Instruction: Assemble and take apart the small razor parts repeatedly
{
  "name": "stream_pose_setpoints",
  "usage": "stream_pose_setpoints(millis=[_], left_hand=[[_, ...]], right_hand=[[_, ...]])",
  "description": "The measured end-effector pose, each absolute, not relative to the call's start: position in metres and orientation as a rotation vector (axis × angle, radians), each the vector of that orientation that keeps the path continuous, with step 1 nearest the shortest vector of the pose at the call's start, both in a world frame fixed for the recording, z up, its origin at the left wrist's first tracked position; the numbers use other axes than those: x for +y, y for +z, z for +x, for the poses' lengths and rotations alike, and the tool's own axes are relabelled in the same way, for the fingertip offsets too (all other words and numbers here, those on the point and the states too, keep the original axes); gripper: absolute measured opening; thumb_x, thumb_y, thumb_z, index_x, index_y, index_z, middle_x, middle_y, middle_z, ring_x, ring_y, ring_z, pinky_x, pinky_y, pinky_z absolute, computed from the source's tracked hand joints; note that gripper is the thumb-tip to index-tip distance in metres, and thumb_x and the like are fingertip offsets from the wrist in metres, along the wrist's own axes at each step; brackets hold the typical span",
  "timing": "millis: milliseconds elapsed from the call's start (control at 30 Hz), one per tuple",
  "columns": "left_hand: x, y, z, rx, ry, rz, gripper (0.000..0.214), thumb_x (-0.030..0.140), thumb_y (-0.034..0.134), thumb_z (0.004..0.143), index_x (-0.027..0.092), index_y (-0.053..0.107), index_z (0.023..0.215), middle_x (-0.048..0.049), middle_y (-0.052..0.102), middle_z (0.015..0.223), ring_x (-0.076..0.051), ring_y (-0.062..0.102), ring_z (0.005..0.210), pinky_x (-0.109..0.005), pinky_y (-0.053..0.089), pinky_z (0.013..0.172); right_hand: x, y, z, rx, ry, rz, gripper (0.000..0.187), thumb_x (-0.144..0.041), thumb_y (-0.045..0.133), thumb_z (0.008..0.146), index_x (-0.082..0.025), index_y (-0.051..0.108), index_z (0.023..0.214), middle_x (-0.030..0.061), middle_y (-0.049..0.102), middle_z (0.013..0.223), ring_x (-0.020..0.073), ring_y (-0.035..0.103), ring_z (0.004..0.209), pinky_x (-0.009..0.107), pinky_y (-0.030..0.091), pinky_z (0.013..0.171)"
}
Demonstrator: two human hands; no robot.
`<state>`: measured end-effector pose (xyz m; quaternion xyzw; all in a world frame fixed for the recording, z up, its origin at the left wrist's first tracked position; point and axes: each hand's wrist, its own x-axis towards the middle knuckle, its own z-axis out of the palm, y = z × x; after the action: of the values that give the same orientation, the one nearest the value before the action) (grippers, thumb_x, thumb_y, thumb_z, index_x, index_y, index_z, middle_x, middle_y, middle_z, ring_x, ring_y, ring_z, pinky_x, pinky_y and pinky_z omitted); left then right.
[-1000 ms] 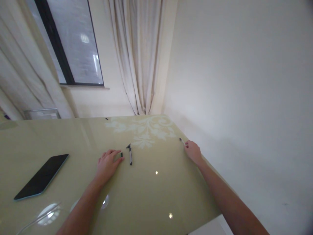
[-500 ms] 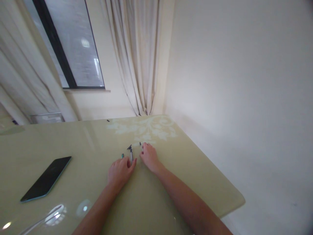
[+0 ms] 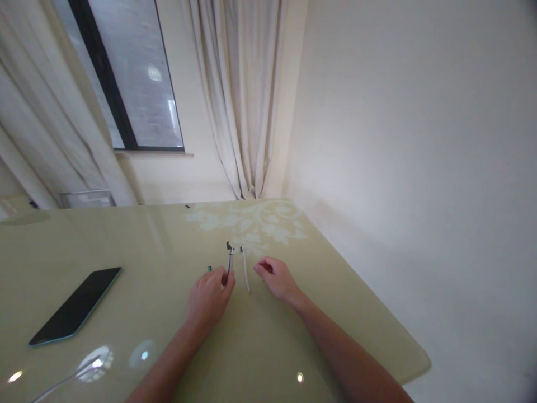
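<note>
My left hand (image 3: 212, 296) is closed around the handle of a razor (image 3: 230, 262), whose dark head points toward the far side of the table. Just beyond its knuckles, the end of a small dark green item (image 3: 210, 268) shows; the rest is hidden by the hand. Between both hands lies a slim white stick with a dark tip (image 3: 246, 274), toothbrush-like in shape, flat on the tabletop. My right hand (image 3: 277, 277) is to its right, apart from it, with fingers curled in and nothing visible in them.
A dark tablet (image 3: 78, 305) with a light blue edge lies on the left of the glossy pale table (image 3: 142, 291). A tiny dark piece (image 3: 187, 206) sits near the far edge. A wall (image 3: 398, 168) runs along the right, and curtains (image 3: 239, 101) hang behind.
My right hand has let go of the white stick and moved right and nearer, leaving the stick in full view. The razor in my left hand has shifted slightly right and turned.
</note>
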<state>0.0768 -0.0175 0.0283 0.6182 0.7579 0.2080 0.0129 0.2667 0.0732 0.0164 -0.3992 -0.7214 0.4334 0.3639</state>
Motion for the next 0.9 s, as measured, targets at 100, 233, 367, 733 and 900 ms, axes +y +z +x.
stream_pose_setpoints(millis=[100,233,367,733,900], left_hand=[[-0.029,0.029,0.099,2.080,0.956,2.059,0.035,0.043,0.046,0.101,0.024,0.057,0.073,-0.0050,0.068,0.075,-0.023,0.064,0.075,-0.032,0.042,0.070],[-0.037,0.025,0.117,1.682,1.062,2.069,0.037,0.046,0.051,0.100,0.024,0.058,0.072,-0.0042,0.066,0.074,-0.021,0.061,0.072,-0.031,0.041,0.068],[-0.034,0.029,0.104,1.627,1.276,1.778,0.051,0.057,0.042,0.102,0.022,0.059,0.069,-0.0002,0.055,0.063,-0.018,0.050,0.060,-0.029,0.036,0.060],[-0.030,0.035,0.080,1.176,1.367,1.337,0.051,0.058,0.078,0.080,0.019,0.077,0.113,-0.0017,0.062,0.077,-0.017,0.056,0.072,-0.028,0.044,0.069],[-0.028,0.034,0.076,1.166,1.388,1.302,0.050,0.052,0.079,0.081,0.020,0.078,0.120,-0.0004,0.062,0.077,-0.018,0.058,0.075,-0.030,0.046,0.076]], right_hand=[[0.065,0.020,0.261,-1.618,1.502,-0.909,0.047,-0.062,0.065,0.091,-0.016,0.071,0.091,0.0038,0.066,0.079,0.0159,0.062,0.071,0.028,0.045,0.065],[0.051,0.028,0.254,-1.256,1.802,-0.683,0.052,-0.067,0.071,0.085,-0.016,0.070,0.097,0.0015,0.065,0.079,0.0132,0.061,0.070,0.025,0.046,0.066],[0.043,0.036,0.258,-1.345,1.972,-0.587,0.046,-0.062,0.073,0.087,-0.017,0.068,0.095,-0.0071,0.049,0.061,0.0069,0.040,0.047,0.020,0.031,0.047],[0.036,0.046,0.262,-1.642,2.110,-0.533,0.053,-0.062,0.047,0.096,-0.016,0.065,0.079,-0.0075,0.038,0.055,0.0071,0.025,0.043,0.024,0.017,0.041],[0.037,0.048,0.264,-1.639,2.086,-0.484,0.046,-0.058,0.054,0.096,-0.015,0.069,0.087,-0.0069,0.040,0.060,0.0075,0.028,0.046,0.024,0.020,0.044]])
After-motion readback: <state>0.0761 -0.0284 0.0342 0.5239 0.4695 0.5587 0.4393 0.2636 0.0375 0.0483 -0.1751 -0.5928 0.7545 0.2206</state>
